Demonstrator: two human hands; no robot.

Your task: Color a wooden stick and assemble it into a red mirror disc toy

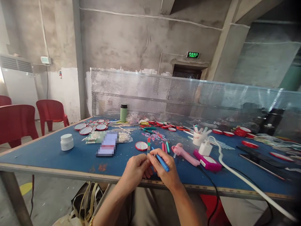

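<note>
My left hand (pixel 136 169) is closed on the lower part of a slim flat stick (pixel 148 145), which stands upright and shows red, green and brownish bands. A blue marker pen (pixel 162 162) lies slanted across my right hand (pixel 167 172), gripped between its fingers. The right fingertips meet the left ones at the stick's lower part, and the exact contact there is hidden. Just beyond the hands lies a round red-rimmed white disc (pixel 141 146). Red and green markers (pixel 167 147) rest to its right, near a pink glue gun (pixel 185 155).
A phone (pixel 107 144) and a white jar (pixel 67 142) are on the left. Behind are a green bottle (pixel 123 113) and a mesh screen (pixel 141 91). At right, a pen cup (pixel 198 138), a magenta box (pixel 208 160) with a charger, and a white cable (pixel 246 181) crossing the table edge.
</note>
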